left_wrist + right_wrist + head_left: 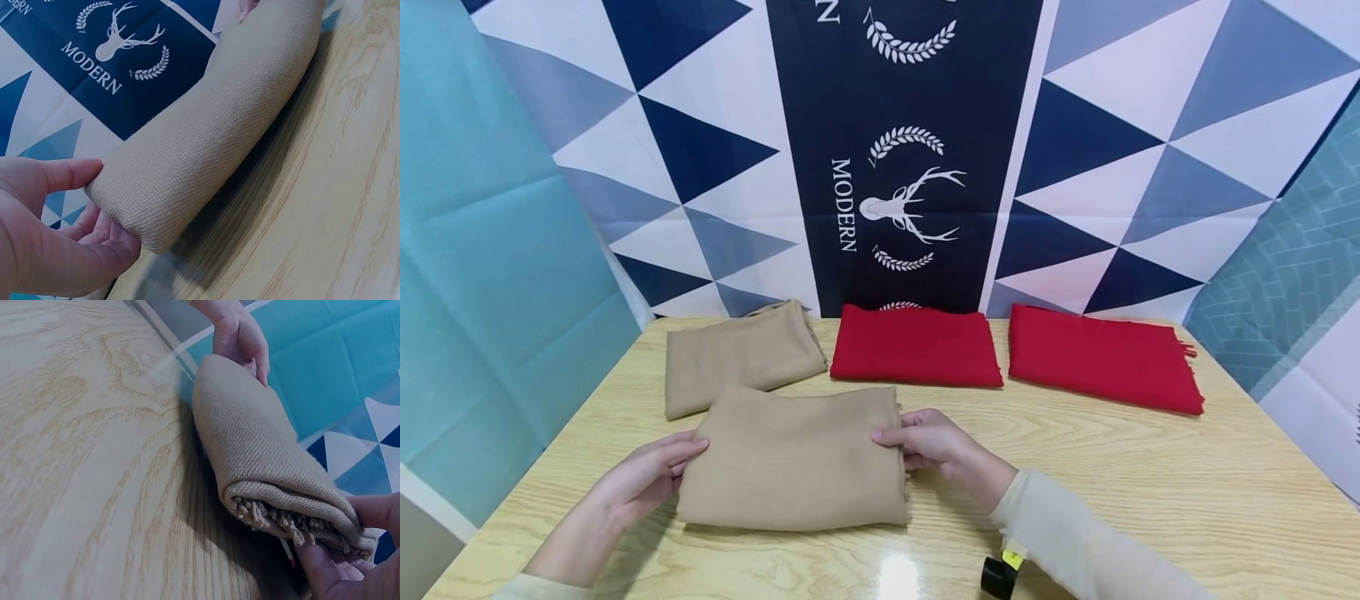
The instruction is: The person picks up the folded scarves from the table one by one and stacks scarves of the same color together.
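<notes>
A folded tan scarf (793, 458) lies on the wooden table (1112, 475) in front of me. My left hand (651, 475) grips its left edge, thumb on top and fingers underneath (94, 237). My right hand (917, 442) pinches the right, fringed edge (294, 525), with the thumb on top. In the right wrist view the tan scarf (256, 437) runs away to the left hand (240, 337) at its far end. Both ends look slightly raised off the wood.
A second folded tan scarf (741, 354) lies behind at the left. Two folded red scarves (916, 346) (1101, 358) lie along the back edge. A patterned backdrop (910, 150) stands behind the table. A small black device (1000, 575) shows at my right sleeve.
</notes>
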{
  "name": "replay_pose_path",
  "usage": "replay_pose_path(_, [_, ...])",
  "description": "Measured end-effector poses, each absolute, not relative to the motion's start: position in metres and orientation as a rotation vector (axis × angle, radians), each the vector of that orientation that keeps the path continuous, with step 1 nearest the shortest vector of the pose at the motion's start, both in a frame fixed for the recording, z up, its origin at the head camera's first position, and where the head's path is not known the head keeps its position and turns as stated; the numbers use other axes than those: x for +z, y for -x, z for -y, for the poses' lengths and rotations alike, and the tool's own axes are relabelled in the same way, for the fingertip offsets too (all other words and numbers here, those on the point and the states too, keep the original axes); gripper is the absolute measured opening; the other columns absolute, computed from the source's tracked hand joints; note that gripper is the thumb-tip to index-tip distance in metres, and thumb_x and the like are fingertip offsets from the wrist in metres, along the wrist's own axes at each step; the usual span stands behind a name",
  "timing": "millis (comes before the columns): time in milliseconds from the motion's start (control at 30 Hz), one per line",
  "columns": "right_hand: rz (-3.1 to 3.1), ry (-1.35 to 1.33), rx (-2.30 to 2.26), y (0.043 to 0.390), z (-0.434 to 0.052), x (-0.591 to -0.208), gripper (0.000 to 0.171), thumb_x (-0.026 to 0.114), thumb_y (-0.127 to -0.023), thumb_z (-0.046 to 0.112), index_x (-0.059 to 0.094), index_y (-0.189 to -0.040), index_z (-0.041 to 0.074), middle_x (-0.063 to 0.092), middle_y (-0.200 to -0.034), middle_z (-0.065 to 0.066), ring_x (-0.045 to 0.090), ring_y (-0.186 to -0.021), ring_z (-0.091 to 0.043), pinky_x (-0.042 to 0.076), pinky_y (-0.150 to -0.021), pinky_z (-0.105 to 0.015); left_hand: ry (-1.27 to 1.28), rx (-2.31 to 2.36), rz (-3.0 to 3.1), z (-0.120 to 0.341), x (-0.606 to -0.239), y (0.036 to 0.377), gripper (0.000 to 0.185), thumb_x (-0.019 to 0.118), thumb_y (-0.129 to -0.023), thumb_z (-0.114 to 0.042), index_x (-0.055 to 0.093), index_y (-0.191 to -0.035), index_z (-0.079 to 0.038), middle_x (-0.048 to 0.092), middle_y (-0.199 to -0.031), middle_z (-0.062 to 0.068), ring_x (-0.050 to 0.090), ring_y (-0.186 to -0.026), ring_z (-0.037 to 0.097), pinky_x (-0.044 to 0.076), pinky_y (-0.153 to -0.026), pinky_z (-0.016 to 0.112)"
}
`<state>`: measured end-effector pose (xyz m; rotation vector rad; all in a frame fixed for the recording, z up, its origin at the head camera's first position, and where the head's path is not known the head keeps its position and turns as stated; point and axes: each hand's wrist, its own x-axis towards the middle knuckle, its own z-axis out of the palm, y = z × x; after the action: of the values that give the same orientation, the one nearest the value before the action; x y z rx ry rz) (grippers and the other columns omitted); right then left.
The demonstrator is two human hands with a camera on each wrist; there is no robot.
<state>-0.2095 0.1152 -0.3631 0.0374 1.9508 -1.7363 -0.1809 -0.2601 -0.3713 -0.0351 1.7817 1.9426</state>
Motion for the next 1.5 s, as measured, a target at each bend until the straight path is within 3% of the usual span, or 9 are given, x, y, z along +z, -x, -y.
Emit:
replay_pose_path(700, [-1.940, -0.070, -1.752, 0.207, -0.108, -0.369, 0.027, 0.070, -0.087, 0.014, 0.067, -0.106, -0.005, 0.076, -0.086, -0.007, 0.070, -0.072, -0.009, 0.059, -0.071, -0.029, 0.068, 1.909, -1.834, 0.266, -0.378, 0.180, 0.010, 0.050, -0.099, -0.018, 0.056, -0.101, -0.026, 0.067, -0.094, -0.017, 0.063, -0.091, -0.002, 0.051, -0.082, 0.020])
replay_pose_path(1000, [-1.933, -0.076, -1.749, 0.206, -0.108, -0.372, 0.026, 0.070, -0.086, 0.013, 0.067, -0.105, -0.006, 0.075, -0.081, -0.003, 0.069, -0.070, -0.008, 0.058, -0.067, -0.026, 0.128, 1.845, -1.910, 0.263, -0.381, 0.177, 0.009, 0.052, -0.098, -0.019, 0.055, -0.107, -0.019, 0.066, -0.093, -0.016, 0.063, -0.088, 0.000, 0.052, -0.080, 0.023])
replay_pose_path(1100, [-1.925, -0.075, -1.744, 0.206, -0.108, -0.372, 0.027, 0.069, -0.086, 0.012, 0.067, -0.105, -0.006, 0.075, -0.080, -0.003, 0.069, -0.069, -0.008, 0.058, -0.065, -0.025, 0.173, 1.807, -1.959, 0.262, -0.381, 0.177, 0.026, 0.054, -0.097, -0.021, 0.052, -0.120, -0.009, 0.066, -0.091, -0.014, 0.063, -0.086, 0.001, 0.053, -0.079, 0.024])
replay_pose_path(1267, [-1.909, -0.082, -1.727, 0.206, -0.109, -0.373, 0.025, 0.069, -0.087, 0.012, 0.067, -0.104, -0.006, 0.073, -0.075, 0.000, 0.068, -0.067, -0.008, 0.056, -0.062, -0.023, 0.242, 1.761, -2.044, 0.259, -0.381, 0.178, 0.062, 0.057, -0.096, -0.021, 0.027, -0.139, 0.012, 0.064, -0.094, -0.010, 0.062, -0.086, 0.003, 0.054, -0.077, 0.024])
replay_pose_path(1500, [-1.905, -0.059, -1.706, 0.206, -0.112, -0.375, 0.027, 0.068, -0.088, 0.011, 0.066, -0.106, -0.009, 0.073, -0.076, -0.001, 0.069, -0.069, -0.009, 0.059, -0.066, -0.026, 0.322, 1.647, -2.221, 0.251, -0.376, 0.177, 0.064, 0.060, -0.094, -0.024, 0.031, -0.139, 0.013, 0.063, -0.103, 0.002, 0.063, -0.085, 0.005, 0.056, -0.075, 0.026])
